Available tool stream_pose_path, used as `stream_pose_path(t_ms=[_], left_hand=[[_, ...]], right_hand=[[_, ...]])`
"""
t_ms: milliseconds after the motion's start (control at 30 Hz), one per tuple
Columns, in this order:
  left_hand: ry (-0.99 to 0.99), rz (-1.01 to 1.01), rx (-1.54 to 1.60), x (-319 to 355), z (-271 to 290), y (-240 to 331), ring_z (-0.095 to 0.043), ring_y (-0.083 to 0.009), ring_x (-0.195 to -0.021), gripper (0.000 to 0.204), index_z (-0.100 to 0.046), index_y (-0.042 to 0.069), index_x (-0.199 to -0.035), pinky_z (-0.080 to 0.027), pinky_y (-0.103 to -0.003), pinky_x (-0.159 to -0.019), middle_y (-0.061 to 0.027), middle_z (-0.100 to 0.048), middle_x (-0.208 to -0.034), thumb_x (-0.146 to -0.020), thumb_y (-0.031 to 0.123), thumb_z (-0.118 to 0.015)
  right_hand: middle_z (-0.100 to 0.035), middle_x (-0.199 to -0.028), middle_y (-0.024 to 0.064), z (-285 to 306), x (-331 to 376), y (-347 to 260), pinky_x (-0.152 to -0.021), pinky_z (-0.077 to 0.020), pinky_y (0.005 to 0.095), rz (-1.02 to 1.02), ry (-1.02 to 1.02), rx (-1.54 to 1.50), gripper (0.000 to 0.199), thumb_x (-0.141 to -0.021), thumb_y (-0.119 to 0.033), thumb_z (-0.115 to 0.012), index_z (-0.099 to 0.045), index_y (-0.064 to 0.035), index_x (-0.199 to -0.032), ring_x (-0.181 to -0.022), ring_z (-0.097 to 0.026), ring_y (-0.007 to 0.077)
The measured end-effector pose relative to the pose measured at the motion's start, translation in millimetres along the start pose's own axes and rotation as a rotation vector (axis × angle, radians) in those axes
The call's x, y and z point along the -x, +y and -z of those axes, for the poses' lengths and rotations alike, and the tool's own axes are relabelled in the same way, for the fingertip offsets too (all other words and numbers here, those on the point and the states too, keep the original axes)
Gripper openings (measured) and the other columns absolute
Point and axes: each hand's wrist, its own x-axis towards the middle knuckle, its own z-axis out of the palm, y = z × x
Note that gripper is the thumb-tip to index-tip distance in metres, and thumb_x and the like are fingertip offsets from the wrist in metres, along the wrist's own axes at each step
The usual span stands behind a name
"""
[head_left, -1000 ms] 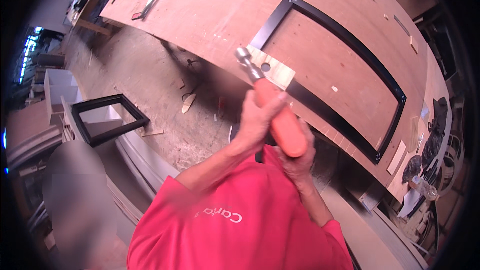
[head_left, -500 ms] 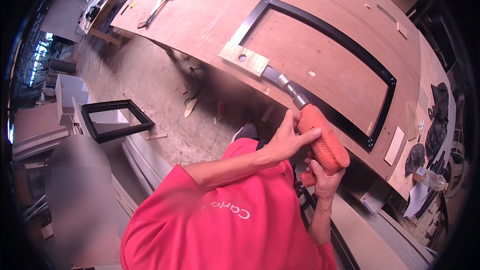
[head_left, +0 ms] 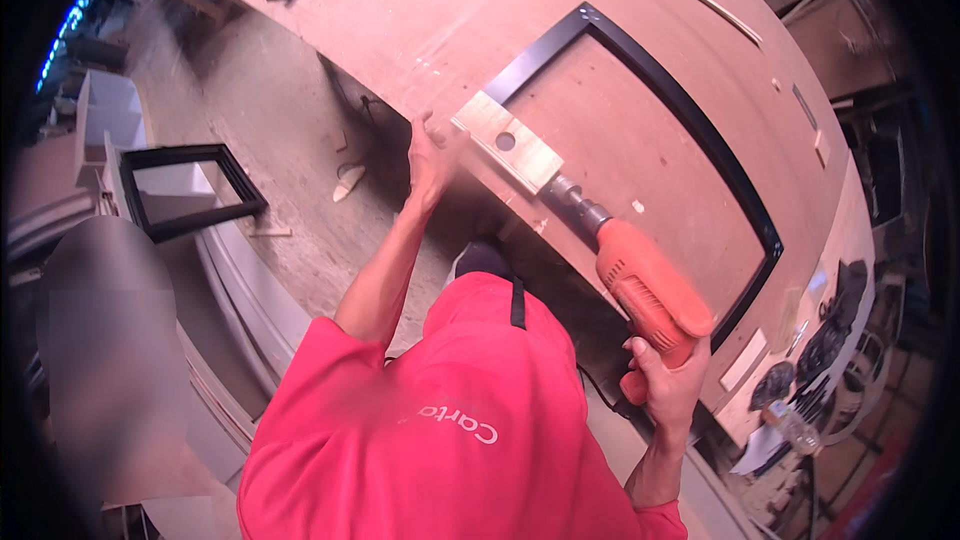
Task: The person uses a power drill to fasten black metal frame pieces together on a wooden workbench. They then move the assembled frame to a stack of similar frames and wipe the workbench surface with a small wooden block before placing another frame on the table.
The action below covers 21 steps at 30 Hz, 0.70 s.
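Workshop with dusty concrete floor, large brown plywood bench (head_left: pixel 430 10), black rectangular frame (head_left: pixel 700 140) lying on it, orange power drill (head_left: pixel 645 290) gripped tight in right hand (head_left: pixel 665 385), chuck beside pale wood block (head_left: pixel 505 142) with one hole, at frame corner, left hand (head_left: pixel 432 155) fingers curled on bench edge beside block

My right hand (head_left: pixel 665 385) grips the orange drill (head_left: pixel 645 290), its nose at the pale wooden block (head_left: pixel 505 140) lying on the black frame (head_left: pixel 700 135). My left hand (head_left: pixel 432 155) rests by the block on the brown board (head_left: pixel 420 10), perhaps touching it; blur hides contact.
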Motion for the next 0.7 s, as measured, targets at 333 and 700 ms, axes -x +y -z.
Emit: stream_pose_path(t_ms=[333,700], left_hand=[[-0.135,0.235,0.109,-31,-2,18,-0.08,-0.0275,-0.086,0.052,-0.077,0.003,-0.122,-0.062,-0.039,-0.082,-0.0203,-0.081,-0.095,-0.078,0.028,-0.093],[0.048,0.209,0.451,-15,-30,0,-0.073,-0.0104,-0.076,0.04,-0.074,-0.011,-0.116,-0.057,-0.023,-0.064,-0.0135,-0.076,-0.101,-0.08,-0.004,-0.091]], right_hand=[[-0.073,-0.133,0.023,-109,-131,-99,-0.104,-0.0566,0.0424,0.09,-0.287,0.656,0.073,-0.089,-0.007,-0.085,-0.051,0.0024,-0.153,-0.126,-0.072,0.0333],[-0.075,-0.128,0.0252,-145,-167,-129,-0.098,-0.0594,0.0422,0.013,-0.391,0.88,0.076,-0.09,-0.008,-0.085,-0.048,0.001,-0.156,-0.12,-0.075,0.0374]])
